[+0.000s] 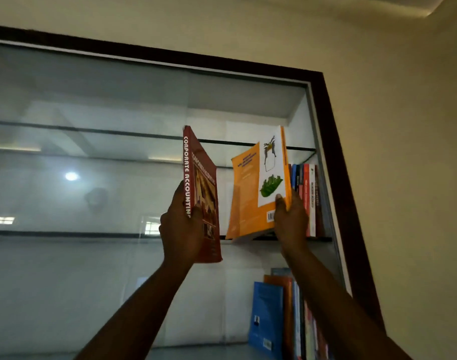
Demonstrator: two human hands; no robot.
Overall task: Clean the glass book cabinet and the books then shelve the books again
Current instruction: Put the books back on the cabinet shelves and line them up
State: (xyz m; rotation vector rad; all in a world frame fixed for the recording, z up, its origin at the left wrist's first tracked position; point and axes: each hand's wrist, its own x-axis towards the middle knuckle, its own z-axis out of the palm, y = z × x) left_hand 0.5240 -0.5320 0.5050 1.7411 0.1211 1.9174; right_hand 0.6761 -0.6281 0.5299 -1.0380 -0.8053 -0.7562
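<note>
Glass cabinet [331, 152] holds shelved books [309, 198]; left hand [180, 229] grips red book [204, 193], right hand [291, 222] grips orange book [250, 198].

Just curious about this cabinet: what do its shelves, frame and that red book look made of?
Shelves: clear glass, seemingly; see-through, thin dark edge. Frame: dark wood or laminate, matte; cannot tell which. Red book: probably paperback, thin printed card cover.

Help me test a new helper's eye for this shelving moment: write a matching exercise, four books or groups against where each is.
1 red book
2 orange book
3 blue book
4 row of spines

A on the lower shelf
B in the left hand, in the air
C right end of the middle shelf
D in the right hand, tilted at the middle shelf

Pairs: 1-B, 2-D, 3-A, 4-C
</note>
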